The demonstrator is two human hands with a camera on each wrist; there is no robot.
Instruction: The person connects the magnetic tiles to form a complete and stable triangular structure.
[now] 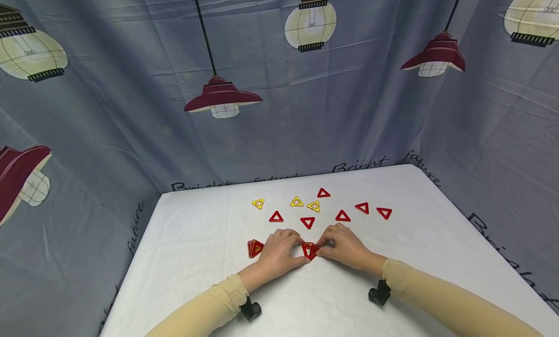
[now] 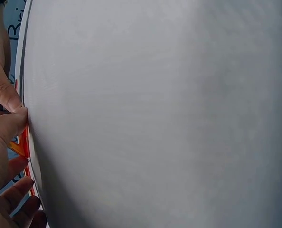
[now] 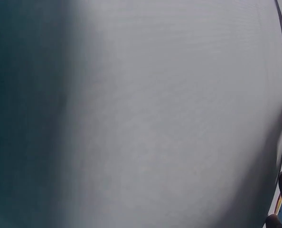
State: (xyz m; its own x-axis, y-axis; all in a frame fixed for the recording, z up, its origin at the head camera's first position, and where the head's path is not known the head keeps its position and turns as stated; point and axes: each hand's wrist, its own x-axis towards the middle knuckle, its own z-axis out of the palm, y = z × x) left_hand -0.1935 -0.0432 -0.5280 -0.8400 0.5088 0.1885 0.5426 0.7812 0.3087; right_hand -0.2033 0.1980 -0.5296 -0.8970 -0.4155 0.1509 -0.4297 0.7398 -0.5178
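Three sides of the scene, far, left and right, are closed by a grey-blue curtain (image 1: pixel 271 147) whose black script lettering (image 1: pixel 360 165) reads "Bright" and "fature" along the far side of the table; more of it climbs the left and right sides, partly cut off by the table. White cloth covers the table (image 1: pixel 192 220), which fills most of both wrist views. Two tan sleeves (image 1: pixel 441 291) reach in from the near side. Printed on the curtain are dark-red pendant lamps (image 1: pixel 222 95) and pale globe lamps (image 1: pixel 310 25). The left hand (image 1: pixel 278 252) pinches a red triangular shape (image 1: pixel 310 250) between thumb and forefinger from the left, its other fingers apart; the right hand (image 1: pixel 347 247) pinches the same shape from the right. It sits between the hands, near the table's middle, partly covered by fingertips. A black device (image 1: pixel 379 293) hangs under each wrist. Just left of the left hand stands a red solid shape (image 1: pixel 255 248) with an orange-yellow triangle showing on one face. Beyond the hands lie six flat red triangles (image 1: pixel 307 223), spread from the middle toward the right, and three yellow triangles (image 1: pixel 297 201), somewhat farther left.
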